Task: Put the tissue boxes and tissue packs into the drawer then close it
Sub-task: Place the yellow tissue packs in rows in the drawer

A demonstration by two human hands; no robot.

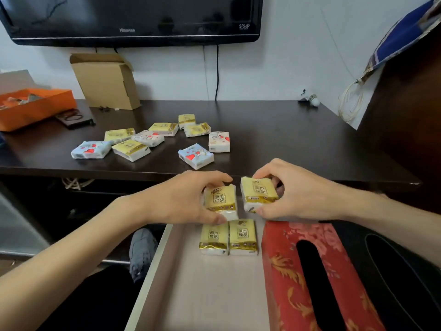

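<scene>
Drawer (181,283) taken as landmark; its near end and right wall run out of frame, and only the left rim and pale floor are clear. Red floral tissue box (286,271) lies in the drawer's right part, lower end cut off by the frame; a black tissue box (405,271) beside it on the right is dark and partly cropped, outline hard to read. Two yellow tissue packs (228,237) lie side by side on the drawer floor, touching each other, just left of the red box. Open floor remains on the drawer's left and toward the viewer. Left hand (183,199) reaches in from lower left, palm down, thumb and fingers clamped on one yellow pack (220,200) at the drawer's far end, just beyond the laid pair; whether it touches the floor cannot be told. Right hand (298,192) mirrors it from the right, fingers curled over a second yellow pack (259,191), tilted, close beside the first. Beyond the drawer, on the dark desk (286,139), loose packs (152,139) lie scattered: yellow ones and heart-printed ones, some overlapping. Farther back stand a cardboard box (107,82) and an orange box (35,108), the latter cut by the left edge.
</scene>
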